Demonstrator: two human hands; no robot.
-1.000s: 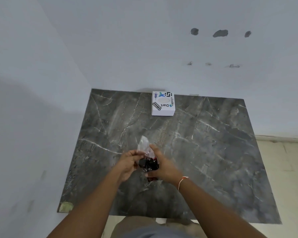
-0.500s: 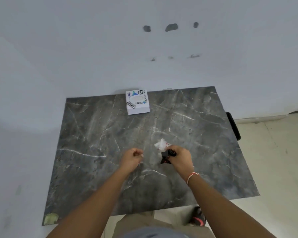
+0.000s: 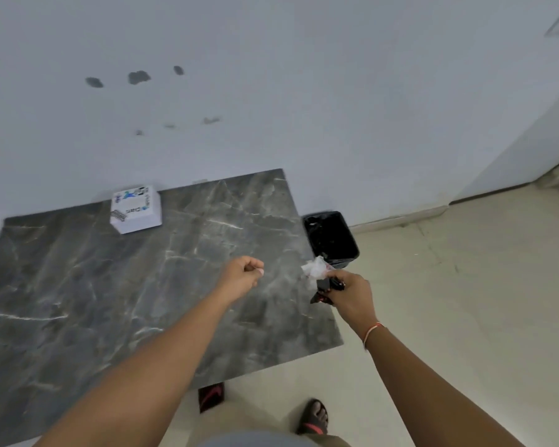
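- Table [image 3: 110, 301]: dark marble top, our landmark.
- Right hand [image 3: 349, 293]: over the table's right edge; we see it gripping a small black item [image 3: 325, 285] and a crumpled clear wrapper [image 3: 315, 269].
- Left hand [image 3: 244, 275]: above the table, curled into a fist, nothing visible inside.
- Bin [image 3: 331, 238]: black, beside the table's right edge.
- White box [image 3: 136, 209]: on the table's far edge.

One cam, head-worn, wide-angle, above the near edge of the surface [image 3: 94, 301], facing fwd & down. Frame is rolled, so the surface slants; its right end sits mid-frame. Both forearms run in from the bottom, left hand [image 3: 244, 274] & right hand [image 3: 352, 295] at arm's reach. Wall [image 3: 304, 91] lies beyond the surface's far edge, floor [image 3: 465, 301] to its right.
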